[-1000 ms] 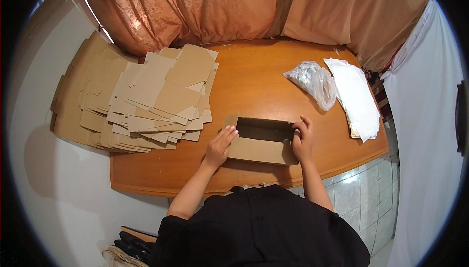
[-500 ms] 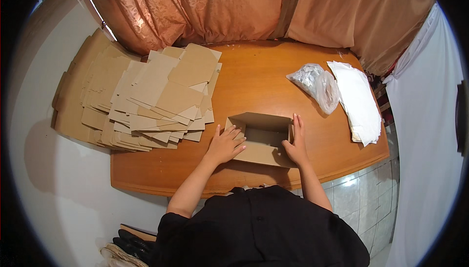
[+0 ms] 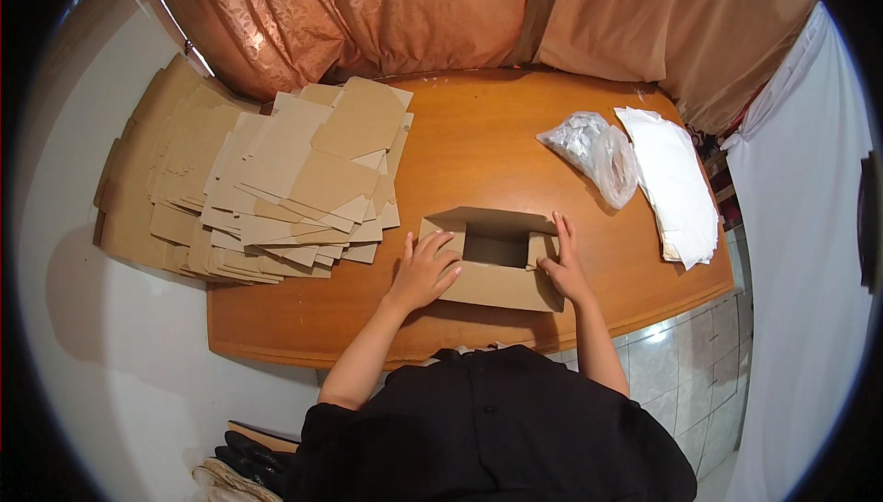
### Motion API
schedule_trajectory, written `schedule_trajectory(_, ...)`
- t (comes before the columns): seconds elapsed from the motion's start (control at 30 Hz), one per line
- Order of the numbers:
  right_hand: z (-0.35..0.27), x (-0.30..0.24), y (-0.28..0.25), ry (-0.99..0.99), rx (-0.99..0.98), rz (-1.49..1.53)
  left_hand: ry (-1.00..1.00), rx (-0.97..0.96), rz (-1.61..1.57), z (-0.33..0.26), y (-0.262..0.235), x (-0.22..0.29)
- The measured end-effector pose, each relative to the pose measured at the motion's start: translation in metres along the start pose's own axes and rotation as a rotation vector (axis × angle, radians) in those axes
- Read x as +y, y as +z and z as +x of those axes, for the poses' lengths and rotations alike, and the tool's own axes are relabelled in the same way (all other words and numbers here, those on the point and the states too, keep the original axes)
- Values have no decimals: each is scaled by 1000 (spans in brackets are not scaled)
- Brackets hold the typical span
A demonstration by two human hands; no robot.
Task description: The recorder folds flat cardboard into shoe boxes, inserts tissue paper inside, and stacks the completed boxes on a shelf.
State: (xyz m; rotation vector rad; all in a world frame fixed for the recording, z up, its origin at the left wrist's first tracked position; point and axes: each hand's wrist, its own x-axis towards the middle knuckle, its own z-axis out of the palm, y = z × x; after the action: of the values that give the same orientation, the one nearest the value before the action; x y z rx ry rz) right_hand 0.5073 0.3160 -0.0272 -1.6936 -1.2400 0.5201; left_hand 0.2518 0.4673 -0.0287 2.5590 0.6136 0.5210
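A brown cardboard box (image 3: pixel 501 287) stands on the wooden table in front of me, its top open and its inside dark. My left hand (image 3: pixel 422 272) rests over the box's left end, fingers spread across the flap there. At the right end, my right hand (image 3: pixel 566 263) has its fingers stretched along the outside and its thumb on the small inward-folded flap (image 3: pixel 543 248), gripping the edge. The tall back flap (image 3: pixel 486 217) is raised and leans away from me.
Flattened cardboard boxes (image 3: pixel 303 162) lie in a wide overlapping pile at the left of the table (image 3: pixel 460 134). At the right are a clear plastic bag (image 3: pixel 593 154) with greyish contents and a stack of white sheets (image 3: pixel 671 189). Brown curtains (image 3: pixel 432 15) hang behind.
The right end flap of the box has folded inward under my right thumb. My left hand stays on the left end.
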Motion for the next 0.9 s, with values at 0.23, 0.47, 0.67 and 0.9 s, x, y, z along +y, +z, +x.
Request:
schedule_trajectory(0.23, -1, -12, 14, 89, 105, -249, 33, 14, 43, 1, 2, -1)
schedule_trajectory(0.47, -5, 15, 7, 14, 125, 67, -50, 126, -148, 0, 5, -6)
schedule_trajectory(0.67, -9, 29, 9, 5, 207, 119, -191, 303, -443, 4, 9, -6)
schedule_trajectory(0.9, -15, 21, 8, -31, 169, -175, -180, 144, -141, 25, -6, 0)
